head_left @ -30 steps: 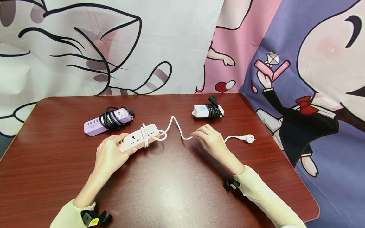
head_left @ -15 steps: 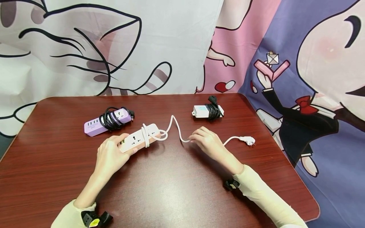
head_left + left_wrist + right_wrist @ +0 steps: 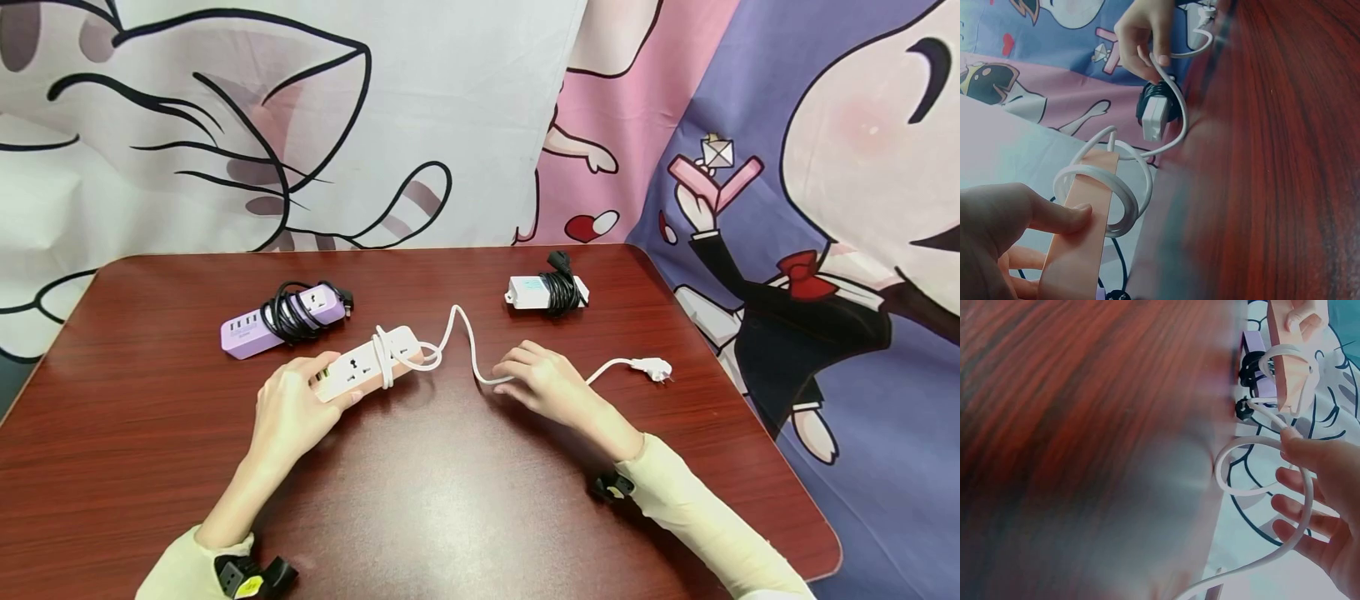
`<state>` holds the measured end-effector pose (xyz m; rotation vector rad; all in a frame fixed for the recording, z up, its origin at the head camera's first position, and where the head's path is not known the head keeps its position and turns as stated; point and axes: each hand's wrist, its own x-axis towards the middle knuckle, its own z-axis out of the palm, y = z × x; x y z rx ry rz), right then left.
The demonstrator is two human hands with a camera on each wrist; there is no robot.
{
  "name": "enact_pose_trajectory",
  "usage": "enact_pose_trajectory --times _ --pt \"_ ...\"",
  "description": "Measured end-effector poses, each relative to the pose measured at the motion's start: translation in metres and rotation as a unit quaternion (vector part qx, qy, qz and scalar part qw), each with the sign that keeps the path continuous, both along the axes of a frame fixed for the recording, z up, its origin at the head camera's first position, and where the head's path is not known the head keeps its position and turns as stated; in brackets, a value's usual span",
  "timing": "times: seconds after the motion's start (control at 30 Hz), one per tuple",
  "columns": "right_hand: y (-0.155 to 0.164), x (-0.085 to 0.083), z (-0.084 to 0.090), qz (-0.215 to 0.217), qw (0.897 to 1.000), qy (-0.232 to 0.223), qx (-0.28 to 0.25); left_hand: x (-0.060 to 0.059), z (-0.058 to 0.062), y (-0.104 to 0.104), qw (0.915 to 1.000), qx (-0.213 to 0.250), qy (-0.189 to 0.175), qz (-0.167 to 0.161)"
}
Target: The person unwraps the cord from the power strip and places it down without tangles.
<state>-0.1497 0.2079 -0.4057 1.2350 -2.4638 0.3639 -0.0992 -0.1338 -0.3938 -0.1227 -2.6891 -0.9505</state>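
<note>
White and peach, the power strip [image 3: 360,363] sits in the left hand [image 3: 291,408], whose thumb and fingers grip its 8 o'clock end above the worktop [image 3: 450,483]; turns of white cord [image 3: 472,350] are wound round its other end. At 3 o'clock from it in the head view, the right hand [image 3: 543,383] has its fingers loosely curled, the cord running across them under the thumb, seemingly a light hold. The plug [image 3: 651,368] lies beyond that hand, again at 3 o'clock. A sharp pull could tighten the turns or drag them off in a tangle, since no finger appears to pin them; a slackening thumb could let the cord slip and kink. Swinging the strip toward 10 o'clock could knock the purple strip [image 3: 247,332], and a careless reach toward 12 o'clock could bump the black-wrapped white block [image 3: 528,292]
</note>
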Motion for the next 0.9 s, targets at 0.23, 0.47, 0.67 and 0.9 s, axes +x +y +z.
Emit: enact_pose_trajectory --times 0.23,0.47,0.67,0.9 --pt "-0.004 -0.005 0.013 -0.006 1.000 0.009 -0.012 -0.001 0.000 0.000 1.0000 0.002 0.004 -0.002" --pt "-0.009 -0.021 0.035 0.008 0.999 0.047 -0.019 -0.001 0.001 0.001 1.0000 -0.003 0.001 -0.007" --pt "-0.021 -0.032 0.052 0.036 0.996 0.075 -0.013 -0.001 0.001 0.003 0.9999 -0.005 0.004 -0.012" --pt "-0.036 -0.047 0.058 0.070 0.993 0.093 0.015 0.000 0.003 0.005 0.9999 -0.001 0.006 -0.011"
